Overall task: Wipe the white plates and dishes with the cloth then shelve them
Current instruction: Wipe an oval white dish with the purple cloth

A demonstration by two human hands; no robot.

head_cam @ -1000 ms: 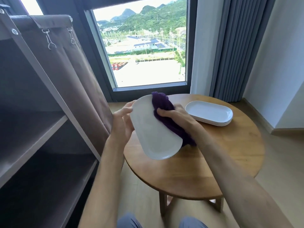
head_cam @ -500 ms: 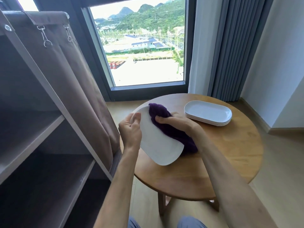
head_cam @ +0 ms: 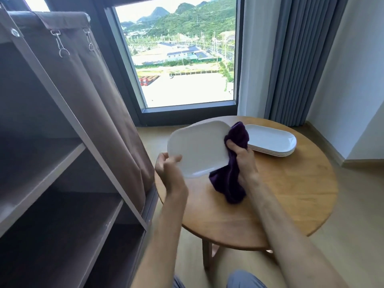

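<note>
A white oblong plate [head_cam: 199, 148] is held in the air above the left edge of the round wooden table [head_cam: 291, 194]. My left hand [head_cam: 169, 171] pinches its near left rim. My right hand [head_cam: 243, 156] grips a dark purple cloth [head_cam: 230, 179] bunched against the plate's right edge; the cloth hangs down below the hand. A stack of several white oblong plates [head_cam: 270, 140] sits on the table's far side, just right of the cloth.
A brown shelf unit [head_cam: 62, 183] with open shelves and a pulled-back fabric cover [head_cam: 99, 96] stands at the left, close to the table. A window [head_cam: 180, 59] and grey curtains [head_cam: 295, 59] are behind the table. Wood floor lies at the right.
The plate has turned from steeply tilted to nearly flat and shifted left. My right hand and the cloth slid from the plate's face to its right edge. My left hand moved to the near rim.
</note>
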